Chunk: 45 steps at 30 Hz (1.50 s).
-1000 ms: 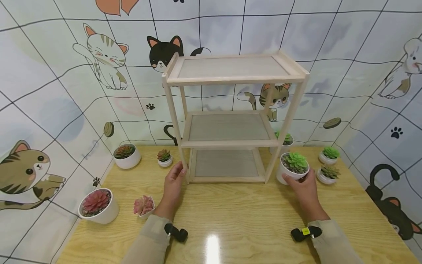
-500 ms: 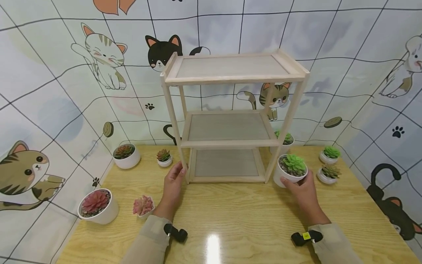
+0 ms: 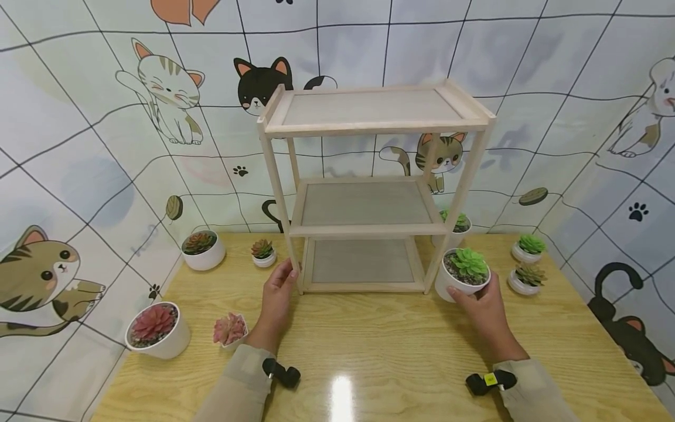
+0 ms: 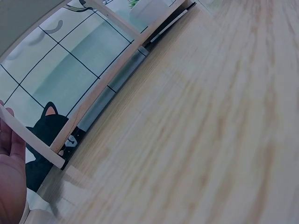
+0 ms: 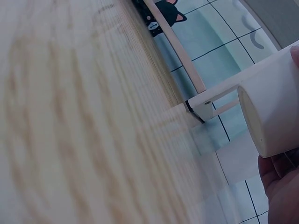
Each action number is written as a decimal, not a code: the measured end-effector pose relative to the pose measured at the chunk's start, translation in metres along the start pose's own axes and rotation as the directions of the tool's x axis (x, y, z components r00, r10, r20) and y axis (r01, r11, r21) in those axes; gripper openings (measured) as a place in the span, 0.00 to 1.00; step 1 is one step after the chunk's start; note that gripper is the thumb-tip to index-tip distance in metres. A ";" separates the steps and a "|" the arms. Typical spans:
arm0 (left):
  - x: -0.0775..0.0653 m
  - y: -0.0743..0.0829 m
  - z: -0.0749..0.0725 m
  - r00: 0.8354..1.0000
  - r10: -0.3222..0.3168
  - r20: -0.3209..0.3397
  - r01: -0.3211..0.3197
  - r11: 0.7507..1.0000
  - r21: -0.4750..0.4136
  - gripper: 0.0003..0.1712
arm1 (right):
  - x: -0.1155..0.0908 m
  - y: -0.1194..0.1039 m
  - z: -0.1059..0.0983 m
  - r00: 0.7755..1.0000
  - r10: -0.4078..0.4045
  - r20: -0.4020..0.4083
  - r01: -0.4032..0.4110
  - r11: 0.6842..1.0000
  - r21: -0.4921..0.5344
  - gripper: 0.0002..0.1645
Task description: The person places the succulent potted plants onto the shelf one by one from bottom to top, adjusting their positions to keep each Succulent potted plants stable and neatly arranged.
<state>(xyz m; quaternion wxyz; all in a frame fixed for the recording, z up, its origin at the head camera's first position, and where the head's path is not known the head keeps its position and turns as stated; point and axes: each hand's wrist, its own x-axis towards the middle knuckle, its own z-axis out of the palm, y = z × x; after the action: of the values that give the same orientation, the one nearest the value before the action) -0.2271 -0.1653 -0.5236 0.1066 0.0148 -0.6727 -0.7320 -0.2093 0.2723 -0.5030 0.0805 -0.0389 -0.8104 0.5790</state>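
Observation:
In the head view, my right hand (image 3: 484,313) grips a white pot with a bright green succulent (image 3: 469,264) by its right side, thumb in front. The right wrist view shows the underside of this white pot (image 5: 275,107), raised off the table beside a shelf leg. My left hand (image 3: 276,296) rests its fingers against the front left leg of a pale wooden three-tier shelf (image 3: 364,230). In the left wrist view the fingers (image 4: 17,144) look fairly straight behind that leg; the thumb is not visible there.
On the left stand a large pink succulent (image 3: 154,322), a small pink one (image 3: 229,329), a reddish-green one (image 3: 203,249) and a tiny one (image 3: 262,252). Two small pots, green (image 3: 527,247) and olive (image 3: 526,278), sit right. Another green plant (image 3: 457,225) stands behind the shelf's right leg.
The right hand has brought the green succulent pot slightly left and toward the front, close to the shelf's right leg. The left hand stays at the left leg.

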 end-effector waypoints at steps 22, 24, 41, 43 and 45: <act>0.003 -0.002 -0.002 1.000 0.020 0.012 -0.020 1.000 0.017 0.24 | -0.003 0.004 0.000 0.994 -0.108 0.000 0.108 0.993 0.047 0.52; 0.002 -0.001 -0.002 1.000 0.015 0.010 -0.015 1.000 0.007 0.24 | -0.004 0.004 0.000 0.993 -0.115 0.004 0.115 0.992 0.055 0.51; 0.003 -0.003 -0.001 1.000 -0.004 0.014 0.004 1.000 -0.011 0.24 | -0.014 -0.008 0.004 0.990 -0.144 0.002 0.142 0.980 0.136 0.53; 0.002 -0.002 -0.001 1.000 -0.004 0.012 0.004 1.000 -0.008 0.24 | -0.015 -0.009 0.005 0.987 -0.158 0.009 0.155 0.976 0.151 0.52; 0.002 -0.002 -0.002 1.000 0.004 0.008 -0.004 1.000 0.006 0.25 | -0.016 -0.010 0.006 0.984 -0.177 0.016 0.172 0.971 0.169 0.51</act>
<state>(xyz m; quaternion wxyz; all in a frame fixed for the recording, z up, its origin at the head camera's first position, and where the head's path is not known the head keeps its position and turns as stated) -0.2288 -0.1669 -0.5256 0.1055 0.0111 -0.6753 -0.7299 -0.1943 0.2607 -0.4968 0.1215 0.0483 -0.7606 0.6360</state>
